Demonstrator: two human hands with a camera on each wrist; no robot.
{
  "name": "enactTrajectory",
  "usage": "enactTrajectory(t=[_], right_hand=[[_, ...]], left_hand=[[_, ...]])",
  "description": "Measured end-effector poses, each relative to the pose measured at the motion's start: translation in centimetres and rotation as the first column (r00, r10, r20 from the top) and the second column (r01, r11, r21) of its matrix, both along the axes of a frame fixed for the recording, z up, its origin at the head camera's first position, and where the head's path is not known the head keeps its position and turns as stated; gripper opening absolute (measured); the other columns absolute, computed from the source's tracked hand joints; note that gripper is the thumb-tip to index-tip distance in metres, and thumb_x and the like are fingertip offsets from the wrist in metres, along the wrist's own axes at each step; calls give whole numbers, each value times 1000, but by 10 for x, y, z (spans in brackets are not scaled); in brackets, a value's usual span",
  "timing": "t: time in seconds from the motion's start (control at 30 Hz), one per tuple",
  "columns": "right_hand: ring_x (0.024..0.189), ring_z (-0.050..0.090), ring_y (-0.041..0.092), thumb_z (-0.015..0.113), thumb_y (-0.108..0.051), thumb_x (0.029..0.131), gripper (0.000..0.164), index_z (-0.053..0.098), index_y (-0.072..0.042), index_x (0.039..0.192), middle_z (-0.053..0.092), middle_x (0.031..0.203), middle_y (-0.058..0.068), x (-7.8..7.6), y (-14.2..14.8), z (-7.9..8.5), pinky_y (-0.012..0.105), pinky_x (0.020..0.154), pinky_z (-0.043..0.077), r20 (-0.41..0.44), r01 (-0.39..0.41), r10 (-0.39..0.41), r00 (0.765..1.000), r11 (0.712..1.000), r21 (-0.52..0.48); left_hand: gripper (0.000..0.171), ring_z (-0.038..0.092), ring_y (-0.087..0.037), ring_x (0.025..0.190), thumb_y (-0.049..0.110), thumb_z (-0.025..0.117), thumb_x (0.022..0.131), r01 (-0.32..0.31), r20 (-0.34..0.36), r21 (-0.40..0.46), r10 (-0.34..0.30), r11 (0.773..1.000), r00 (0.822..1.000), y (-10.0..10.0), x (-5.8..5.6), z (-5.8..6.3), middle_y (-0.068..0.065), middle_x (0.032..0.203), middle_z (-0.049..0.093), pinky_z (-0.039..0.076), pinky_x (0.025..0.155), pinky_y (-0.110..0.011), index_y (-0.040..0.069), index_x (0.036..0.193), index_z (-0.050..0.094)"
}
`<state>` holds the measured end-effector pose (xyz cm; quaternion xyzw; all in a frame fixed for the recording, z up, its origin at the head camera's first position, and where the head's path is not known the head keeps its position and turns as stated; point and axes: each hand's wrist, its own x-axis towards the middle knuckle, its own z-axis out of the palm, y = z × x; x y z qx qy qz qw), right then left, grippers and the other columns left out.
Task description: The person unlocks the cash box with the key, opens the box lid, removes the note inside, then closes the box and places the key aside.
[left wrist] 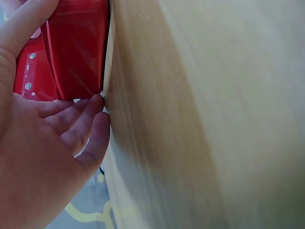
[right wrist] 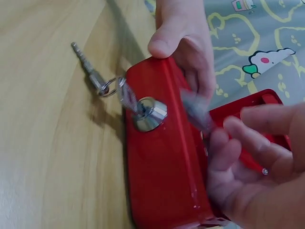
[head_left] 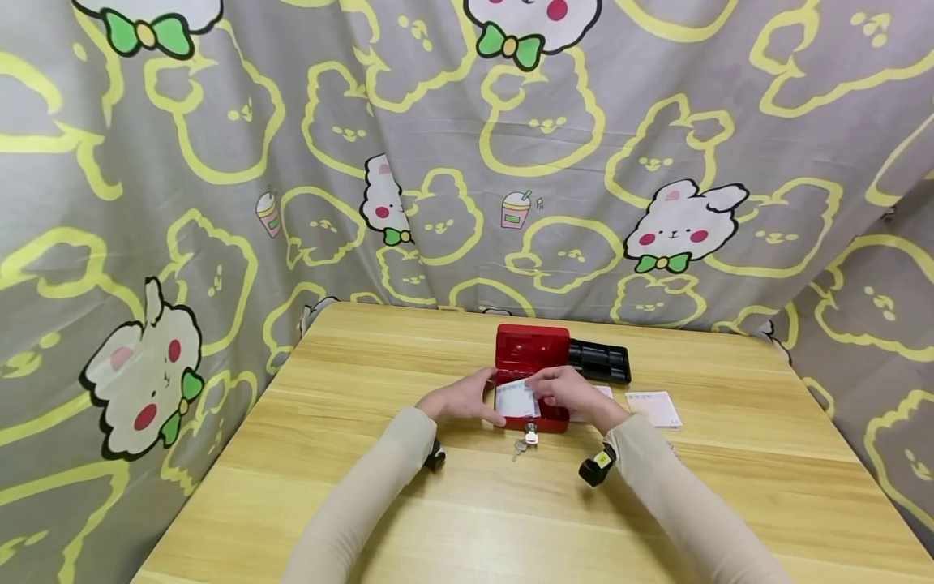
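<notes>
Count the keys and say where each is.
2. One key sits in the lock of the box; the other key is joined to it by a ring. More may be hidden in the box.

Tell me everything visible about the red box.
The red box is glossy, apparently painted metal, standing on the table, lid raised at the back. Its silvery front lock holds a key on a ring. White paper shows inside. The left grip holds its left end; the right grip is over the opening.
</notes>
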<state>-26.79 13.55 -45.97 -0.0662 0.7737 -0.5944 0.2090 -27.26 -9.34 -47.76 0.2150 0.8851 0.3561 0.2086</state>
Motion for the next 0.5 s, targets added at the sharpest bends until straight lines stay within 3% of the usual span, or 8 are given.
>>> enactTrajectory(t=[0.23,0.5], right_hand=[[67,56,18,63,-7,88,17,70,1,102,63,85,6,0,-3,-7,31,61,52,-161,-122,153,975,975,183],[60,58,17,63,1,85,11,69,1,94,62,75,6,2,3,-1,31,58,55,-239,-83,134,962,973,214]], left_hand=[[106,25,-22,138,40,81,73,0,13,-6,0,1000,1000,1,0,0,-11,152,25,24,111,-39,3,149,18],[106,27,-21,137,43,81,71,-2,8,-10,3,1000,1000,0,-2,-1,-10,151,28,25,110,-40,4,149,19]])
